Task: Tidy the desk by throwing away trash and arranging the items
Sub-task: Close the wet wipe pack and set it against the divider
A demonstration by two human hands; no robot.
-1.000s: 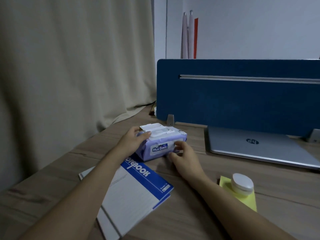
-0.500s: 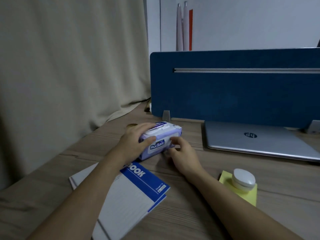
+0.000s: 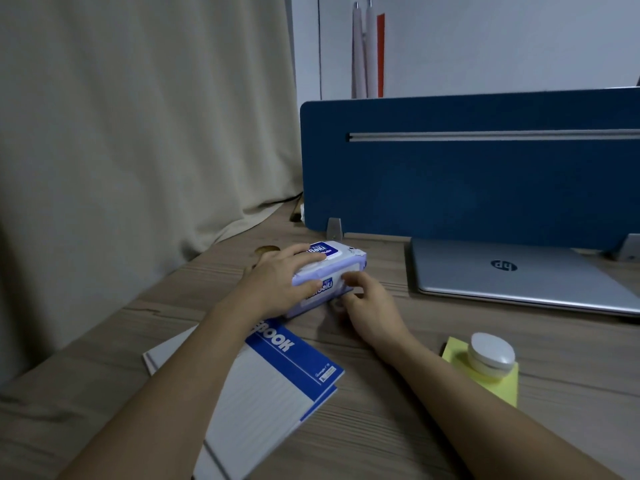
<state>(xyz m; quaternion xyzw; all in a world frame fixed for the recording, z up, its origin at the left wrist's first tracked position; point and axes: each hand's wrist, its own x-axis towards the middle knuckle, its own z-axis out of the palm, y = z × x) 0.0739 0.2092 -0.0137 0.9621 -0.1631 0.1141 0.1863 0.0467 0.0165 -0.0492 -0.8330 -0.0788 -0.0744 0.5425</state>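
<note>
Holding the wet wipes pack (image 3: 327,275) left of the laptop (image 3: 519,271), the left hand (image 3: 277,282) wraps its near end while the right hand (image 3: 367,299) pinches its front.

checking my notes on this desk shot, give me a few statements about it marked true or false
1. The left hand grips the wet wipes pack. True.
2. The laptop is open with its screen lit. False: its lid is closed and it lies flat in front of the blue divider.
3. The small white jar stands on the yellow sticky pad. True.
4. The notebook lies on top of the laptop. False: it lies on the desk under the left forearm, apart from the laptop.
5. The right hand touches the near side of the pack. True.
</note>
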